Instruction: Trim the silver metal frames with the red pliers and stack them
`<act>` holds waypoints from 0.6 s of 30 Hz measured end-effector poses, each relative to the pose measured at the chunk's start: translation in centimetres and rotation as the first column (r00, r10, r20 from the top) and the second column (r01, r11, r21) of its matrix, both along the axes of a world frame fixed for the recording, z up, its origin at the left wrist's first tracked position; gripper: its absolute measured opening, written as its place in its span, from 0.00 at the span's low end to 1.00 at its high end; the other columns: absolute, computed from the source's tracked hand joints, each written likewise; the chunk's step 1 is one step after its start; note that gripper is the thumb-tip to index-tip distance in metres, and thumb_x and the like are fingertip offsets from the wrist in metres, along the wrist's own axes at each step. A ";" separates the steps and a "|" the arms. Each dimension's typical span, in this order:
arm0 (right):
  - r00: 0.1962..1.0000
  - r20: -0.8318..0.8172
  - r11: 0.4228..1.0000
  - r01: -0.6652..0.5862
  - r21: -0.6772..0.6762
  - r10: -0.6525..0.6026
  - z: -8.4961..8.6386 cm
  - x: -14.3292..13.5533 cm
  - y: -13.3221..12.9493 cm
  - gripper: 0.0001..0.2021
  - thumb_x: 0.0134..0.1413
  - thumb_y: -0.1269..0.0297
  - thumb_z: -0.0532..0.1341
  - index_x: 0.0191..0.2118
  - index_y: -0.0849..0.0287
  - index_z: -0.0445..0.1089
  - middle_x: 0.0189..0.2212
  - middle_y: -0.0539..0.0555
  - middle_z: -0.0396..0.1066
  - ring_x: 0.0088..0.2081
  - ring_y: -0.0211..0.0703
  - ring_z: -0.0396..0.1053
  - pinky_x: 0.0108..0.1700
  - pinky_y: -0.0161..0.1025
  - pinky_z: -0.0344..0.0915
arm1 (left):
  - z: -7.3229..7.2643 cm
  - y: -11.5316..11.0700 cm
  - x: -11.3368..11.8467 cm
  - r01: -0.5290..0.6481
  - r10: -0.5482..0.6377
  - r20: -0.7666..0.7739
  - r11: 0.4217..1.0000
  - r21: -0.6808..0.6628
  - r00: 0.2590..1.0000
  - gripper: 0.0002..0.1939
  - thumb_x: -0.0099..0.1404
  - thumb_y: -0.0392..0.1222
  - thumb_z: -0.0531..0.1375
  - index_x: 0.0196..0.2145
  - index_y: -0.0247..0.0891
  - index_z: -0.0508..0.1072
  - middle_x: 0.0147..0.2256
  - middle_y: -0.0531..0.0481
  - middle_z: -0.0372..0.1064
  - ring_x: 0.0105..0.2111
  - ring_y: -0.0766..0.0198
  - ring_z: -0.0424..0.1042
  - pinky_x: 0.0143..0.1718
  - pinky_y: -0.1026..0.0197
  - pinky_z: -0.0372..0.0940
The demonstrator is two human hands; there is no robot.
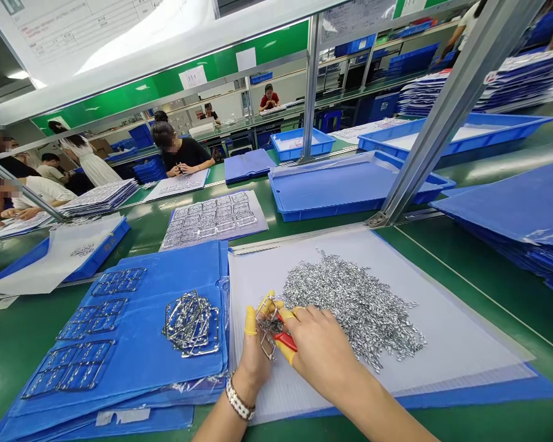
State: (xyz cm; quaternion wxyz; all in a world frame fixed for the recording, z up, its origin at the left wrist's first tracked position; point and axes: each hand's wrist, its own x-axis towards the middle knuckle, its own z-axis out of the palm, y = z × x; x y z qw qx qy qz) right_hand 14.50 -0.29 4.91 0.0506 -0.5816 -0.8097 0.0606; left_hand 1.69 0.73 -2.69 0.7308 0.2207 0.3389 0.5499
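Observation:
My left hand [254, 344], yellow tape on its fingertips and a banded watch at the wrist, is closed around a small metal wire frame [268, 350]. Red-handled pliers [286, 339] are gripped in my right hand [320, 344], their jaws at the wire frame; the exact contact is hidden. Just beyond my hands, a wide heap of small silvery metal pieces [350, 301] lies on a whitish sheet [447, 307]. To the left, a tangled pile of wire frames [191, 322] rests on blue sheets [152, 368]. Joined wire frames [69, 366] lie in rows at the left of those sheets.
Behind the heap stands a blue tray [332, 184]. A metal post [433, 116] rises at its right. Stacked blue sheets [516, 202] stand at the right edge, and another tray [101, 245] at the left. Across the bench, a person in black [184, 153] works over a board.

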 end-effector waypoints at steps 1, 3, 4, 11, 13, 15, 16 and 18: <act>1.000 -0.005 1.000 0.006 0.009 -0.006 -0.1 0.2 0.0 0.17 0.55 0.61 0.59 0.49 0.57 0.70 0.38 0.58 0.74 0.42 0.53 0.68 0.42 0.46 0.58 | 0.2 0.0 0.0 0.002 -0.002 0.017 1.000 -0.014 1.000 0.31 0.63 0.63 0.50 0.49 0.36 0.74 0.47 0.42 0.72 0.50 0.50 0.66 0.54 0.51 0.55; 1.000 -0.010 1.000 0.016 0.017 -0.016 -0.2 0.4 0.0 0.19 0.55 0.60 0.59 0.52 0.57 0.68 0.39 0.58 0.73 0.42 0.53 0.68 0.42 0.46 0.58 | 0.7 0.0 0.1 0.008 -0.006 0.060 0.999 -0.035 0.998 0.31 0.63 0.63 0.50 0.51 0.37 0.72 0.47 0.42 0.72 0.49 0.51 0.67 0.53 0.51 0.57; 1.000 -0.012 1.000 0.016 0.017 -0.016 -0.3 0.5 0.0 0.19 0.55 0.60 0.59 0.52 0.57 0.68 0.39 0.58 0.73 0.42 0.53 0.68 0.41 0.46 0.58 | 0.9 0.0 0.2 0.011 -0.008 0.083 0.999 -0.040 0.997 0.31 0.64 0.63 0.49 0.52 0.37 0.71 0.47 0.42 0.72 0.49 0.51 0.67 0.53 0.51 0.57; 0.999 -0.043 1.000 0.009 -0.019 -0.010 -0.3 0.2 0.1 0.13 0.55 0.62 0.58 0.44 0.58 0.72 0.38 0.58 0.74 0.41 0.54 0.69 0.41 0.47 0.58 | 0.7 0.1 0.5 0.011 -0.002 0.144 0.998 -0.058 0.990 0.30 0.63 0.62 0.51 0.49 0.35 0.73 0.45 0.40 0.73 0.51 0.50 0.66 0.54 0.51 0.57; 0.999 -0.054 1.000 0.008 -0.030 -0.009 -0.3 0.2 0.2 0.11 0.55 0.63 0.57 0.42 0.58 0.72 0.37 0.58 0.74 0.41 0.53 0.69 0.41 0.46 0.58 | 0.6 0.2 0.6 0.007 0.002 0.142 0.998 -0.060 0.990 0.31 0.63 0.62 0.52 0.48 0.34 0.74 0.45 0.40 0.73 0.51 0.49 0.66 0.54 0.51 0.57; 0.998 -0.065 0.999 0.004 -0.035 -0.006 -0.4 0.2 0.2 0.10 0.54 0.63 0.58 0.41 0.58 0.72 0.37 0.58 0.74 0.41 0.52 0.70 0.41 0.46 0.58 | 0.6 0.2 0.6 0.001 0.007 0.132 0.998 -0.058 0.991 0.31 0.62 0.62 0.52 0.47 0.33 0.75 0.45 0.40 0.73 0.52 0.49 0.66 0.54 0.51 0.57; 0.997 -0.072 0.999 0.002 -0.035 -0.004 -0.4 0.2 0.2 0.10 0.54 0.62 0.58 0.41 0.58 0.72 0.37 0.58 0.74 0.41 0.52 0.70 0.41 0.45 0.59 | 0.6 0.2 0.6 -0.001 0.008 0.125 0.998 -0.058 0.992 0.31 0.62 0.62 0.52 0.47 0.33 0.75 0.45 0.39 0.73 0.52 0.49 0.66 0.54 0.50 0.57; 0.997 -0.083 1.000 0.003 -0.028 -0.005 -0.6 0.3 0.2 0.10 0.54 0.61 0.58 0.40 0.58 0.72 0.36 0.58 0.74 0.40 0.53 0.70 0.41 0.45 0.59 | 0.6 0.2 0.5 0.001 0.006 0.112 0.998 -0.061 0.994 0.31 0.62 0.62 0.52 0.47 0.34 0.74 0.45 0.39 0.73 0.52 0.48 0.66 0.54 0.50 0.57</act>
